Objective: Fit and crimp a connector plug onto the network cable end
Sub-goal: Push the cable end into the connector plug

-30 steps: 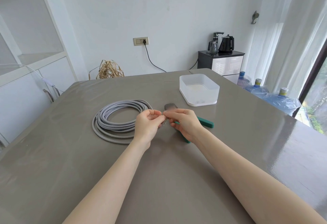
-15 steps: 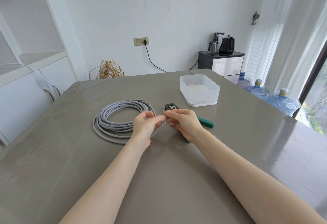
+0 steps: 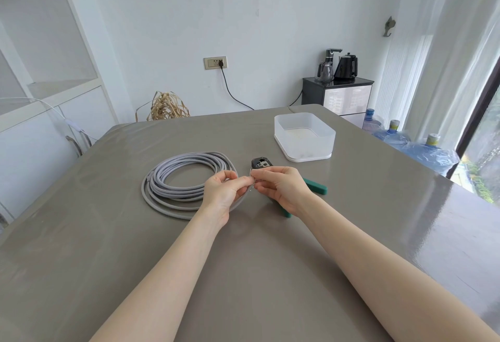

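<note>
A coil of grey network cable (image 3: 181,179) lies on the grey table (image 3: 243,274), left of centre. My left hand (image 3: 223,193) pinches the cable's free end, which loops out under the hand. My right hand (image 3: 281,189) pinches a small clear connector plug (image 3: 252,179) against that end, fingertip to fingertip with the left hand. The plug is mostly hidden by fingers. A crimping tool (image 3: 261,164) with a black head and green handles (image 3: 315,186) lies on the table under and behind my right hand.
A translucent white plastic box (image 3: 304,136) stands at the back right of the table. Beyond the table's right edge are several water bottles (image 3: 430,152). White shelving stands at the left, and a dark cabinet with kettles at the back wall.
Both hands have stayed together at the cable end, shifting slightly left and down. The crimping tool's black head now shows more clearly behind the right fingers.
</note>
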Action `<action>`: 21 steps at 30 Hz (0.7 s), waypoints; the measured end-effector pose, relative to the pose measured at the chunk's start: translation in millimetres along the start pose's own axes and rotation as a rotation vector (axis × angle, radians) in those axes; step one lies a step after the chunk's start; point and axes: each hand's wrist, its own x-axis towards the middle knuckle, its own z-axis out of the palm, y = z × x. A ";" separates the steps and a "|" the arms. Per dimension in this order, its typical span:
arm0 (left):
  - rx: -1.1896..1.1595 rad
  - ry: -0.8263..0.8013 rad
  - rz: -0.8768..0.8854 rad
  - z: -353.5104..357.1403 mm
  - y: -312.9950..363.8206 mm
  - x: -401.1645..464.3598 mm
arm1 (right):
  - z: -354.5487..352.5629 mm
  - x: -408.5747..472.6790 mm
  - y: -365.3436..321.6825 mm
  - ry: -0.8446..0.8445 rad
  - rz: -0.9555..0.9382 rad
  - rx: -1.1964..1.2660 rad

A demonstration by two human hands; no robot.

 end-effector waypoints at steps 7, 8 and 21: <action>0.090 0.028 0.026 0.3 0.3 -1.2 | 0.5 -0.3 -0.6 0.016 0.007 -0.029; 0.103 0.018 0.004 -0.2 1.2 -1.1 | 1.0 -0.6 -0.6 0.015 0.002 -0.030; 0.178 -0.170 -0.179 -5.7 10.9 -3.1 | 0.8 0.6 0.8 -0.015 -0.033 -0.078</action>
